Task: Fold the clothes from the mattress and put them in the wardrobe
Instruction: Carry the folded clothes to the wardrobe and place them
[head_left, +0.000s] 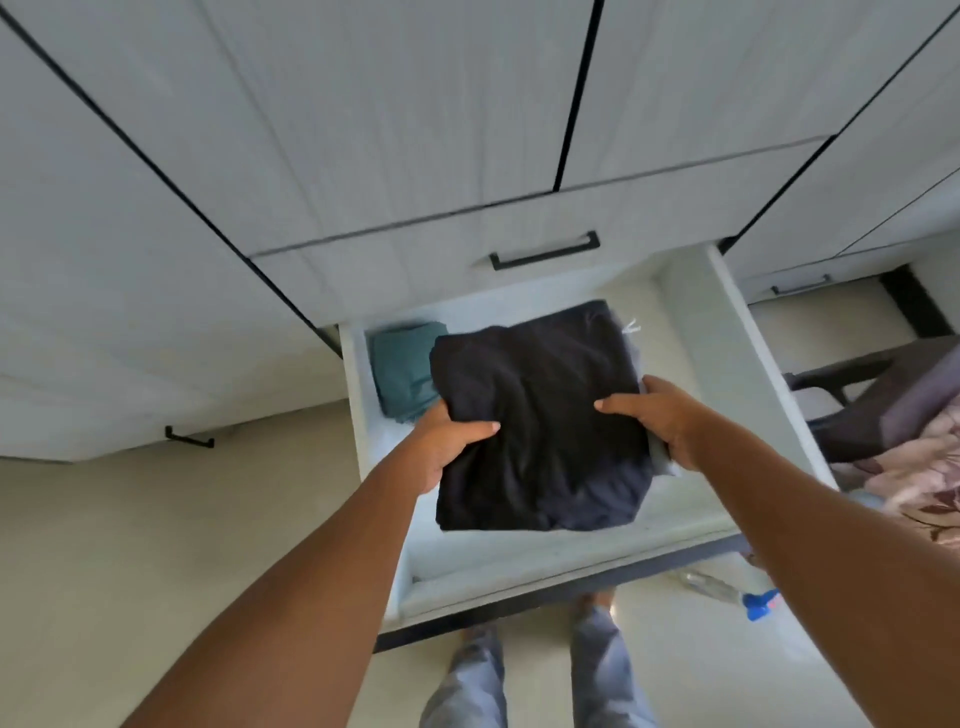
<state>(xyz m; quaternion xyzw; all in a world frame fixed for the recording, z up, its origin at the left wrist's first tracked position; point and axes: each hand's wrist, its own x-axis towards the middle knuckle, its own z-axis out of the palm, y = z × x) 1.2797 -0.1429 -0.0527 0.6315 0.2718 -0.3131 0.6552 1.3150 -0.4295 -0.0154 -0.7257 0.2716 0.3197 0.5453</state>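
We have both hands on a folded black garment (540, 415), holding it low over the open drawer (727, 374) of the wardrobe (363, 130). The left hand (454, 441) grips the garment's left edge, thumb on top and fingers tucked out of sight beneath. The right hand (660, 421) grips the right edge the same way, thumb on top. A paler grey layer (662, 460) shows under this hand, so we may be carrying two pieces at once. We cannot tell whether the garment already rests on the drawer's floor or hangs just above it.

A folded teal garment (408, 366) already lies in the drawer's far left corner, partly covered by the black one. The drawer's near edge and right side are bare.

We judge the task well under way: at least one piece is stored, and this one is folded and about to be let go. What is left here is to set it down flat, pull our hands out and shut the drawer. A floral cloth (919, 478) shows at the right of the view, but whether more clothes wait there we cannot tell.
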